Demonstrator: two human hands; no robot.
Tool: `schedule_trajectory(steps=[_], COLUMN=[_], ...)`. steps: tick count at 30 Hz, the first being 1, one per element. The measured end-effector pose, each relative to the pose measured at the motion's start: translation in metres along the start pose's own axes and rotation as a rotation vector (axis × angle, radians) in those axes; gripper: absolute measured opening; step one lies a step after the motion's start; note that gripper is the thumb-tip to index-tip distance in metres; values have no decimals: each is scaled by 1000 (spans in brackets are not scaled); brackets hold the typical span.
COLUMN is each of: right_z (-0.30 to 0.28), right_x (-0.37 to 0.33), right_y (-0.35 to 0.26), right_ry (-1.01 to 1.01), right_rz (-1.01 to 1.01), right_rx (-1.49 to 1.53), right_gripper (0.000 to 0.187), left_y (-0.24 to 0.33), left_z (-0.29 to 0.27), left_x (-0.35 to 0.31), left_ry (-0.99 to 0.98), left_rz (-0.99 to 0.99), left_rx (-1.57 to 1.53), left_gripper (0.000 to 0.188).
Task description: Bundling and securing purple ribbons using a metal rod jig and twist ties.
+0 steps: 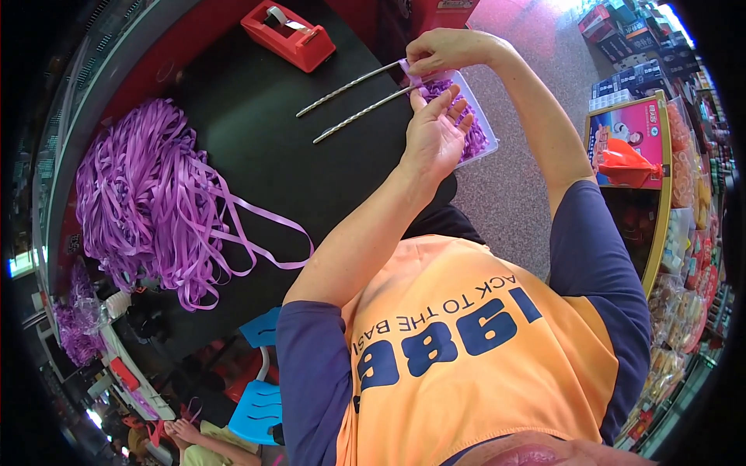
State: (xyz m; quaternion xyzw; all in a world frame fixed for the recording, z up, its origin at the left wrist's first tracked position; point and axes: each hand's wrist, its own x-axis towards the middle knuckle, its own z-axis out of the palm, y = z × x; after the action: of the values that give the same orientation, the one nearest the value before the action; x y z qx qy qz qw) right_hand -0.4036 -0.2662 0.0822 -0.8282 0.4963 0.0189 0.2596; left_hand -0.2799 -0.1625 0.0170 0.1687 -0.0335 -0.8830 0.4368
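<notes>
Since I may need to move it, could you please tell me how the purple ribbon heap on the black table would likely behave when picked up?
The purple ribbon heap is probably floppy, since it lies in drooping curls. It may trail or snag, as loops straggle across the black table. Its satiny sheen suggests slipperiness.

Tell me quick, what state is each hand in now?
Left hand: open, palm up, fingers loosely curled, near the rods.
Right hand: closed, fingertips pinching purple ribbon.
</notes>
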Motion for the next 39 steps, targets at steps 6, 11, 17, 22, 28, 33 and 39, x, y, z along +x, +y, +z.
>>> schedule_trajectory(steps=[6, 11, 17, 22, 28, 33, 39], right_z=[2, 4, 13, 23, 28, 60, 116], right_x=[-2, -4, -4, -6, -11, -23, 2], right_y=[4, 5, 9, 4, 10, 56, 51], right_ry=[40, 62, 145, 235, 146, 210, 250], right_rz=[12, -5, 10, 153, 196, 15, 223], right_rx=[67, 73, 69, 0, 154, 968, 1661], right_gripper=[33, 34, 35, 37, 38, 35, 40], left_y=[0, 0, 0, 0, 1, 2, 4], left_z=[-1, 1, 1, 3, 0, -2, -1], left_x=[1, -1, -1, -2, -1, -2, -3], left_ry=[-15, -13, -20, 1, -16, -17, -17], left_rz=[1, 7, 4, -10, -24, -34, -60], left_rx=[14, 25, 30, -5, -48, -65, -103], left_gripper=[55, 56, 57, 55, 54, 54, 59])
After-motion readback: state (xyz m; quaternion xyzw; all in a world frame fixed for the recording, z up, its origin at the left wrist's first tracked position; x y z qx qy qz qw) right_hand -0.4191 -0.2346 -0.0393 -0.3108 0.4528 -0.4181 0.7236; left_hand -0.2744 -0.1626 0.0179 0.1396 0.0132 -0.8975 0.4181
